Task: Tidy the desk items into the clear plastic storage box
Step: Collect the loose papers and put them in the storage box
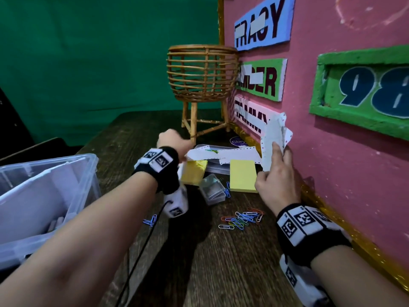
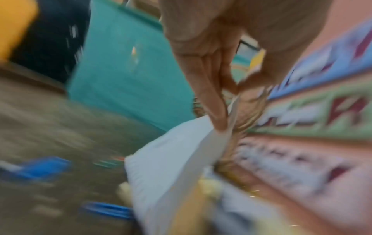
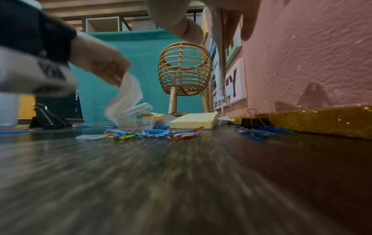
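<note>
My right hand (image 1: pixel 279 158) pinches a bunch of white perforated paper strips (image 1: pixel 274 134) upright beside the pink board; the strips hang from my right hand (image 3: pixel 221 23) in the right wrist view. Across the pile, my left hand (image 1: pixel 174 140) pinches one end of another white paper strip (image 1: pixel 225 155), and its fingertips (image 2: pixel 218 122) close on the sheet in the blurred left wrist view. The clear plastic storage box (image 1: pixel 88 173) stands open at the left. Two yellow sticky-note pads (image 1: pixel 243 176) (image 1: pixel 194 173), a small clear case (image 1: pixel 212 189) and loose coloured paper clips (image 1: pixel 241 218) lie on the desk.
A rattan basket on legs (image 1: pixel 202 85) stands at the back against the pink board (image 1: pixel 332 151). Black binder clips (image 3: pixel 48 118) (image 3: pixel 254 123) sit at the left and by the gold trim. A flat clear container (image 1: pixel 212 167) lies under the papers. A black cable runs from my left wrist.
</note>
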Demonstrator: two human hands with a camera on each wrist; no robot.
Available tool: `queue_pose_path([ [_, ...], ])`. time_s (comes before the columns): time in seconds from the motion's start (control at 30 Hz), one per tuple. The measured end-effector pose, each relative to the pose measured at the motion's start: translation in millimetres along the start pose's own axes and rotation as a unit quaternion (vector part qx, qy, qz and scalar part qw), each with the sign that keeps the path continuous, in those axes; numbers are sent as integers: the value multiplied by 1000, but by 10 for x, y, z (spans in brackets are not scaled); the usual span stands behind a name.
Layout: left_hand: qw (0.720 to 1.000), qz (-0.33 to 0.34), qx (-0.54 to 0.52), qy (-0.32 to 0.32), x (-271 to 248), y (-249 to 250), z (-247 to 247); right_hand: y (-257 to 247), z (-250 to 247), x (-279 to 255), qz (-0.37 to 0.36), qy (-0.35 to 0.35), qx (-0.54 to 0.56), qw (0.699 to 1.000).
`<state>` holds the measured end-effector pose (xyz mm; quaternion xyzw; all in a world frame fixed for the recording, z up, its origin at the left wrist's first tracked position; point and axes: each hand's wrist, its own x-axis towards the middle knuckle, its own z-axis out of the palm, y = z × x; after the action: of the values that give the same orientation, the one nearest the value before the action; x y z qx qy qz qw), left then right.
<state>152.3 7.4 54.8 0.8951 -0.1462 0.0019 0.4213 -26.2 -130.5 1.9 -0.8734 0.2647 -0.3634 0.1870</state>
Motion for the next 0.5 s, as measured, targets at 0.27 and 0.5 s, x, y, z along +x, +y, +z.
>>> queue_pose_path([
  [0.27, 873, -35, -404, -271, -305, 917, 100, -176, -198, -100, -76, -126, 72, 986],
  [0.5, 878, -32, -383, -285, -192, 818, 395, -36, -75, -26, -79, 58, 36, 995],
])
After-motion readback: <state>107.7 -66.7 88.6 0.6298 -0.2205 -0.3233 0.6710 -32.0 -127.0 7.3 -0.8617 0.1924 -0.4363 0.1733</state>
